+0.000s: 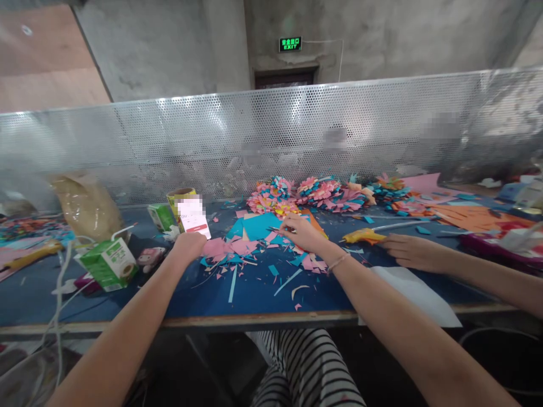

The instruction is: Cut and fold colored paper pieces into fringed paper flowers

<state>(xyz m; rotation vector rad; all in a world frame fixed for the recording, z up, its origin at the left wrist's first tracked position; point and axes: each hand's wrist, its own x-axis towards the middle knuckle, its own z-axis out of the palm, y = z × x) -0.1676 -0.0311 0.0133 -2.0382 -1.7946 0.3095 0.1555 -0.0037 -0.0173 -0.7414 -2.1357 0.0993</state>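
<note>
My left hand (189,245) is curled into a loose fist and rests on the blue table (127,294), at the left edge of a pile of pink and teal paper scraps (237,249). Whether it holds anything is hidden. My right hand (300,230) reaches into the same pile, fingertips pinching at something thin and dark, perhaps scissors (275,229), over a teal paper sheet (258,225). A thin band circles my right wrist.
Another person's hand (409,251) lies on the table beside a yellow glue gun (365,235). Finished paper flowers (314,192) line the perforated metal screen (271,135). A green drink carton (109,263), a phone (193,216), a tape roll, cables and white paper (416,294) sit around.
</note>
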